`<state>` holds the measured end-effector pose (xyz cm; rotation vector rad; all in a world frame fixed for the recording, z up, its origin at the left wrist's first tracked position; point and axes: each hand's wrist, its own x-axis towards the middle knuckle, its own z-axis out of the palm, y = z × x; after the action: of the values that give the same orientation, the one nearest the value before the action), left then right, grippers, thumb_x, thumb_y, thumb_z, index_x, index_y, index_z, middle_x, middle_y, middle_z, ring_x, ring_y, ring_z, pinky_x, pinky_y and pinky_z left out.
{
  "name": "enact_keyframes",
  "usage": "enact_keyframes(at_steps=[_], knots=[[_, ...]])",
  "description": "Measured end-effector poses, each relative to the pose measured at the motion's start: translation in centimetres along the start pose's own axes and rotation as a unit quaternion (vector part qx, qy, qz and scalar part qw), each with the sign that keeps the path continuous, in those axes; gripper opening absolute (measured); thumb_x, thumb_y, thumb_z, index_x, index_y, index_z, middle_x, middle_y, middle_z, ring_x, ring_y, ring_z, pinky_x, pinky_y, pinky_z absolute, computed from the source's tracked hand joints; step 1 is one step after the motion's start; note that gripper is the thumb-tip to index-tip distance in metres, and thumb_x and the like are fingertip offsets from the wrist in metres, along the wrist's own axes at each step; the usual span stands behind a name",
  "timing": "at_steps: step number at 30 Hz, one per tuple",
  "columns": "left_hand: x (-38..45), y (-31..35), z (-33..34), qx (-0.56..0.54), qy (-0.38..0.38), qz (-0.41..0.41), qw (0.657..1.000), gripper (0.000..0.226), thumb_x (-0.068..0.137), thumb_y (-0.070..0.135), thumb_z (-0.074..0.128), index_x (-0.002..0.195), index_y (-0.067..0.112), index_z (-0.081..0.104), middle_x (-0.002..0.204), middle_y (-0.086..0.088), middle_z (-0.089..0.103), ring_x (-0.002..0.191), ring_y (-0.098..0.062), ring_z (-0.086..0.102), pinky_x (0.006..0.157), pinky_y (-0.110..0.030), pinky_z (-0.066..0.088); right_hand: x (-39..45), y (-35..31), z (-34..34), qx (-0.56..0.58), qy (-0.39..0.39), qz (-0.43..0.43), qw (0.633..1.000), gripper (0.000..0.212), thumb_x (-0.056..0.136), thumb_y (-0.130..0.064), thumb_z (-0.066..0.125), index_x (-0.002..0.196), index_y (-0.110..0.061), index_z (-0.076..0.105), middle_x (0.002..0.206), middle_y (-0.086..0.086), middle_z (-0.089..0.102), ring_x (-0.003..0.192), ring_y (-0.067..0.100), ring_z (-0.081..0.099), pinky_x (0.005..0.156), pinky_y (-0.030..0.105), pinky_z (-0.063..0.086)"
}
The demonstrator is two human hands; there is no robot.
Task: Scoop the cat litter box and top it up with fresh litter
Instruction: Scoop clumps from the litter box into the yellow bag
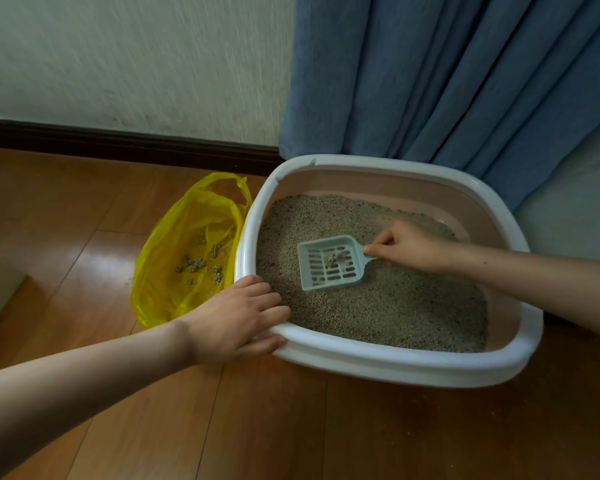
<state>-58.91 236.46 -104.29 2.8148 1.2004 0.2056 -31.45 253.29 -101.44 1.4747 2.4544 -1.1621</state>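
Honestly, my worry is the clump (334,260) on the scoop (329,263): if I swing it over the litter box (388,362) rim too fast or tilted, it rolls onto the floor short of the yellow bag (174,258) just left of the box. My right hand (406,247) pinches the scoop's handle, the slotted tray reaching left from that grip over the box's middle. My left hand (236,317) clasps the box's near-left rim.
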Motion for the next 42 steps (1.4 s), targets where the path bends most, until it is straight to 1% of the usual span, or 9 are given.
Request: enact_keyframes(at_steps=[8, 13, 19, 25, 28, 32, 35, 39, 42], knots=[[0.0, 0.0, 0.0, 0.001, 0.006, 0.001, 1.0, 0.026, 0.099, 0.045, 0.045, 0.093, 0.02, 0.053, 0.085, 0.002, 0.053, 0.081, -0.021, 0.049, 0.087, -0.032, 0.035, -0.3, -0.1, -0.1, 0.007, -0.004, 0.007, 1.0, 0.034, 0.094, -0.034, 0.057, 0.086, -0.005, 0.073, 0.051, -0.004, 0.047, 0.039, 0.006, 0.033, 0.039, 0.015, 0.03], [0.0, -0.1, 0.2, 0.003, 0.006, 0.003, 1.0, 0.027, 0.099, 0.045, 0.046, 0.093, 0.02, 0.053, 0.086, 0.002, 0.053, 0.082, -0.021, 0.049, 0.088, -0.032, 0.035, 0.1, 0.0, -0.3, 0.021, 0.007, 0.009, 1.0, 0.037, 0.093, -0.035, 0.058, 0.068, -0.008, 0.068, 0.044, -0.006, 0.045, 0.038, 0.008, 0.033, 0.042, 0.022, 0.03], [0.0, 0.0, 0.0, -0.002, -0.004, -0.002, 1.0, 0.025, 0.1, 0.046, 0.044, 0.095, 0.023, 0.052, 0.088, 0.003, 0.054, 0.084, -0.019, 0.049, 0.089, -0.031, 0.034, 0.4, -1.7, -1.0, 0.008, 0.054, -0.013, 0.998, 0.04, 0.096, -0.036, 0.054, 0.062, -0.015, 0.062, 0.045, -0.007, 0.046, 0.036, 0.005, 0.034, 0.038, 0.016, 0.029], [-0.1, 0.0, 0.0, -0.01, -0.006, -0.008, 1.0, 0.029, 0.101, 0.047, 0.04, 0.097, 0.022, 0.053, 0.091, 0.001, 0.055, 0.087, -0.02, 0.049, 0.092, -0.033, 0.034, 1.7, -6.7, -0.6, 0.007, 0.072, -0.059, 0.996, 0.031, 0.095, -0.04, 0.051, 0.074, -0.022, 0.066, 0.06, -0.007, 0.06, 0.041, 0.001, 0.043, 0.045, 0.02, 0.032], [-0.1, -0.1, 0.1, -0.017, 0.001, -0.009, 1.0, 0.028, 0.1, 0.046, 0.043, 0.098, 0.019, 0.054, 0.09, -0.001, 0.055, 0.087, -0.022, 0.049, 0.091, -0.035, 0.035, 2.6, -9.6, 0.1, -0.004, 0.057, -0.091, 0.994, 0.017, 0.089, -0.032, 0.057, 0.086, -0.02, 0.069, 0.072, 0.002, 0.067, 0.057, 0.016, 0.055, 0.051, 0.029, 0.038], [-0.1, -0.1, 0.3, -0.024, 0.009, -0.011, 1.0, 0.028, 0.099, 0.044, 0.046, 0.097, 0.017, 0.054, 0.089, -0.004, 0.056, 0.085, -0.024, 0.049, 0.089, -0.036, 0.036, 3.6, -13.2, 1.7, -0.068, 0.051, -0.133, 0.988, 0.011, 0.089, -0.018, 0.055, 0.088, -0.012, 0.064, 0.077, 0.005, 0.065, 0.062, 0.015, 0.056, 0.052, 0.028, 0.038], [-0.2, -0.2, 0.4, -0.025, 0.013, -0.01, 1.0, 0.028, 0.099, 0.044, 0.047, 0.098, 0.016, 0.054, 0.088, -0.005, 0.056, 0.085, -0.025, 0.05, 0.089, -0.037, 0.036, 4.0, -14.7, 2.8, -0.106, 0.045, -0.155, 0.981, 0.012, 0.092, -0.016, 0.051, 0.081, -0.019, 0.056, 0.075, 0.0, 0.058, 0.064, 0.016, 0.054, 0.053, 0.029, 0.039], [-0.2, -0.3, 0.5, -0.021, 0.02, -0.004, 1.0, 0.027, 0.098, 0.043, 0.049, 0.099, 0.016, 0.055, 0.087, -0.004, 0.057, 0.084, -0.024, 0.05, 0.089, -0.036, 0.035, 5.1, -15.1, 3.9, -0.21, 0.068, -0.178, 0.959, 0.011, 0.092, -0.022, 0.048, 0.093, -0.014, 0.056, 0.089, 0.007, 0.063, 0.079, 0.026, 0.061, 0.068, 0.041, 0.052], [-0.2, -0.3, 0.4, -0.027, 0.025, -0.001, 0.999, 0.027, 0.097, 0.042, 0.051, 0.098, 0.015, 0.056, 0.086, -0.005, 0.057, 0.083, -0.025, 0.05, 0.088, -0.036, 0.035, 5.3, -15.5, 4.3, -0.262, 0.084, -0.217, 0.937, 0.017, 0.095, -0.02, 0.045, 0.104, -0.012, 0.056, 0.099, 0.009, 0.062, 0.087, 0.029, 0.061, 0.071, 0.04, 0.051]])
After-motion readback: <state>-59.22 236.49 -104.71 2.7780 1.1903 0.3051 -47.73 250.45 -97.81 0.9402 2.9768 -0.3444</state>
